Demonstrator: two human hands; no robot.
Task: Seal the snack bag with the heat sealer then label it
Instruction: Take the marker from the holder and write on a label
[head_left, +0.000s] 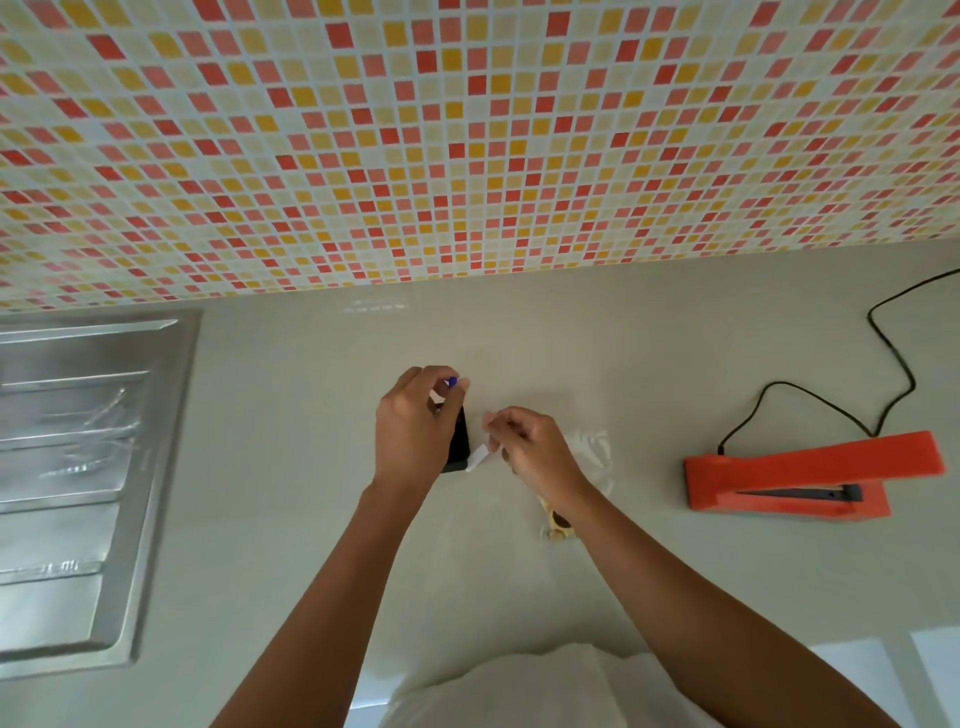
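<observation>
On the grey bench (311, 415) a clear snack bag (587, 452) lies flat, mostly hidden under the right forearm; its top is empty clear film, and a few yellow-brown snacks (558, 525) show at its near end, just left of the arm. The left hand (415, 431) is curled shut around a pen (451, 383), whose blue tip sticks out above the fingers, and it hovers over or rests on a black flat thing (460, 441) on the bench; whether it touches it cannot be told. The right hand (530, 447) pinches a small white label (478, 460) between thumb and fingers, the strip hanging down between the two hands, which are close together but not touching. The orange heat sealer (800, 475) stands well right of the bag, its arm raised, with a black cord (893, 358) looping away behind it. A steel sink drainer (78, 467) sits at the far left, below a mosaic tile wall (467, 130).
</observation>
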